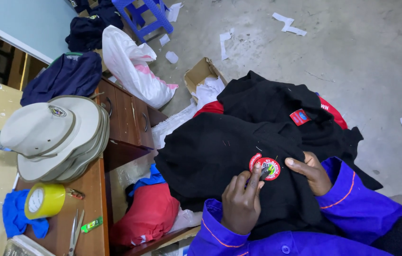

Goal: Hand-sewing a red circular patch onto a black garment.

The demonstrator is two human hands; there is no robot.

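From the head view we look down at our lap, where a black garment (220, 156) lies spread over our knees, heaped against more black cloth (277, 102) further out on the floor side. A round red badge (266, 167) sits on the garment, just ahead of our purple sleeves (352, 204).

Our left hand (241, 200) is curled, its fingers pinched together on something small and thin at the badge's near edge; we cannot tell what that is. Our right hand (311, 171) lies on the cloth just beside the badge, fingers bent and pressing the fabric flat, its thumb reaching toward the badge's rim. It grips nothing that we can see.

A small red label (299, 116) shows on the black cloth beyond the badge.

To the left stands the wooden worktop (94, 185). On it rests a stack of beige hats (56, 135), with a navy garment (65, 76) behind them. Nearer us lie a yellow tape roll (44, 200), a blue cloth (16, 218) touching it, scissors (75, 232) and a small green thing (92, 224) we cannot make out.

Below the worktop's edge is a red bag (151, 213). On the concrete floor (352, 57) are a white sack (132, 66), an open carton (201, 73), a blue stool (146, 14) and scattered paper scraps (288, 23).
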